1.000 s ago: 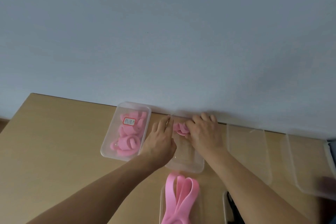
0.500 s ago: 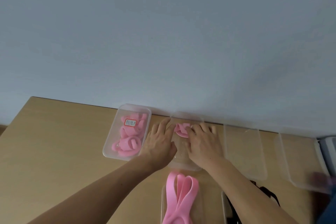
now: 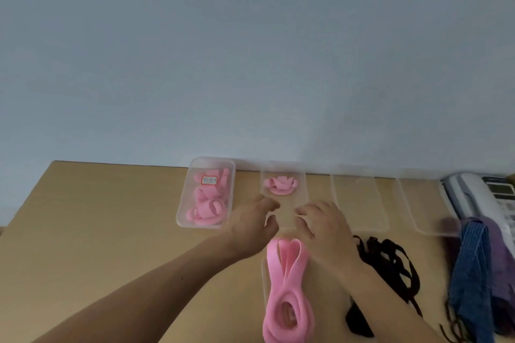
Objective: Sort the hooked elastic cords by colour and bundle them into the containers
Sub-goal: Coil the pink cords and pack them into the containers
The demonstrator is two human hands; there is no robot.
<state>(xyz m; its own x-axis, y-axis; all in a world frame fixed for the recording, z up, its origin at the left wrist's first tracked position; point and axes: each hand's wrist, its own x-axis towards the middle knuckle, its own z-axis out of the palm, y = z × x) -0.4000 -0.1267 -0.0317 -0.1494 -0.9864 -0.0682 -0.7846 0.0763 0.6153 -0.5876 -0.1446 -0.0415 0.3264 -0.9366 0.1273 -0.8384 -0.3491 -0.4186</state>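
Observation:
A coiled pink cord bundle (image 3: 280, 184) lies at the far end of a clear container (image 3: 301, 200) against the wall. My left hand (image 3: 250, 227) and my right hand (image 3: 324, 221) hover at that container's near end, fingers loosely bent, holding nothing. A second clear container (image 3: 206, 193) to the left holds several pink bundles and a small red-edged label. Loose pink cords (image 3: 287, 284) lie in a clear tray close to me, between my forearms. Dark cords (image 3: 390, 262) lie on the table to the right.
Two more clear containers (image 3: 359, 203) (image 3: 420, 203) stand in the row to the right. Blue and purple cords (image 3: 479, 273) pile at the right edge in front of a grey telephone (image 3: 473, 195). The wall runs directly behind the containers.
Both hands let go of the pink bundle and drew back toward me, leaving it in the container. The camera swung right, revealing the dark cords and telephone.

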